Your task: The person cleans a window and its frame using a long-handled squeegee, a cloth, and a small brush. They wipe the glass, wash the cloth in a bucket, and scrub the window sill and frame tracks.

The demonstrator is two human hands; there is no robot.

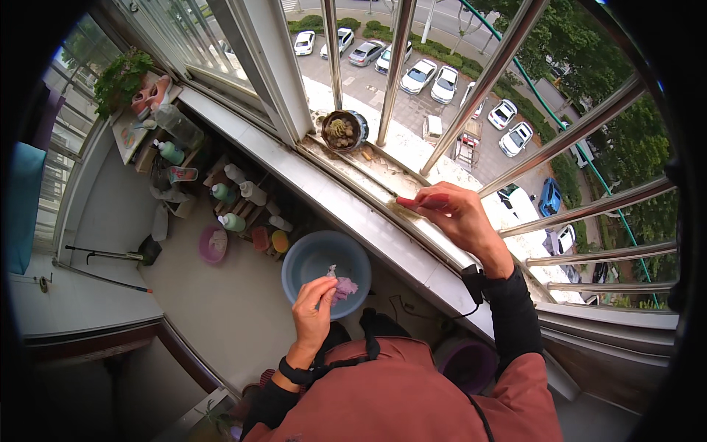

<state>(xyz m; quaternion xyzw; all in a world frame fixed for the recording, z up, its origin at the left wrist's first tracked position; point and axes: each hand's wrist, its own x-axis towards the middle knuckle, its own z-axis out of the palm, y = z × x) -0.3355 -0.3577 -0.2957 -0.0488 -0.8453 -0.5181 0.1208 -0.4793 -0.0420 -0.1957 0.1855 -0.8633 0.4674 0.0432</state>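
My right hand (455, 218) grips a small brush by its red handle (407, 203). The brush's pale bristles (402, 211) are down at the dirty window track (381, 190), inside the metal bars. Lower in the view, my left hand (312, 312) hovers over a blue plastic basin (291, 262) with thumb and fingertips pinched together. Just beyond those fingertips shows a crumpled pink and white cloth (346, 288); whether I hold it or it lies in the basin, I cannot tell.
A potted cactus (342, 131) stands at the track's far end, by the steel bars (395, 77). Bottles (254, 193) crowd under the white sill (248, 132). A pink basin (212, 243) sits on the floor, a purple tub (469, 364) near my right side. Parked cars lie far below.
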